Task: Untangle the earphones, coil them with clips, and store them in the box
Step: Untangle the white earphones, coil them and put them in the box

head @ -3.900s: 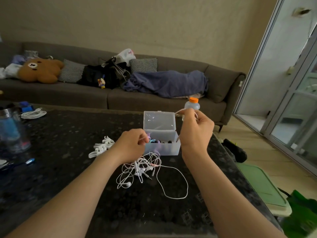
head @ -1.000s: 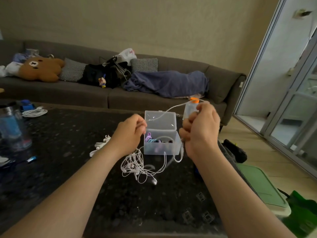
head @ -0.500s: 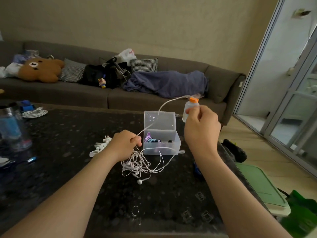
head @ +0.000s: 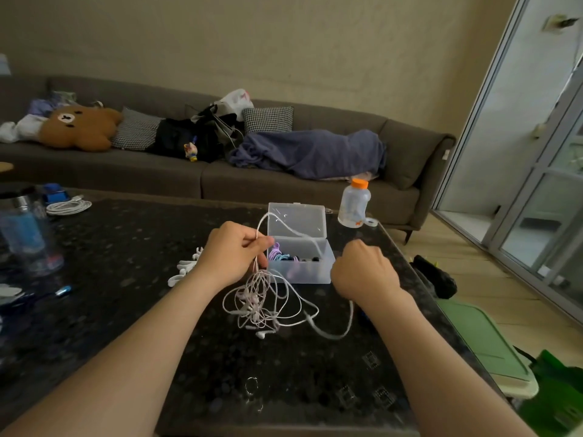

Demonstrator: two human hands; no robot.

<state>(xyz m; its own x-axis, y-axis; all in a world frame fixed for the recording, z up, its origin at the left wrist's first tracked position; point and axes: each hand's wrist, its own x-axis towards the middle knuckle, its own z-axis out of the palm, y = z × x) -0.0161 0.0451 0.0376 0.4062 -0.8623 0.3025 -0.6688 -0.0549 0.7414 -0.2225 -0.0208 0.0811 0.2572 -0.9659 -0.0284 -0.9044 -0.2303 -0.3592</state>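
Note:
A tangle of white earphones [head: 258, 302] hangs from my left hand [head: 232, 252] down onto the dark table [head: 126, 247]. That hand pinches several strands just left of the clear plastic box [head: 301, 272]. The box's lid [head: 296, 220] stands open, and coloured clips [head: 280, 256] lie inside. One cable arcs from my left hand over the box toward my right hand [head: 362, 271], which is curled at the box's right side, apparently round that cable. A loop of it trails onto the table below my wrist. White clips [head: 184, 269] lie left of my left hand.
A small bottle with an orange cap [head: 355, 205] stands behind the box near the table's right edge. At far left are a blue tumbler [head: 23, 230], a coiled white cable [head: 67, 207] and a pen [head: 61, 291]. A sofa [head: 220, 178] runs behind the table.
My right hand has dropped from beside the bottle to the box's right side, and the cable has gone slack into a loop. My left hand has lifted the tangle slightly.

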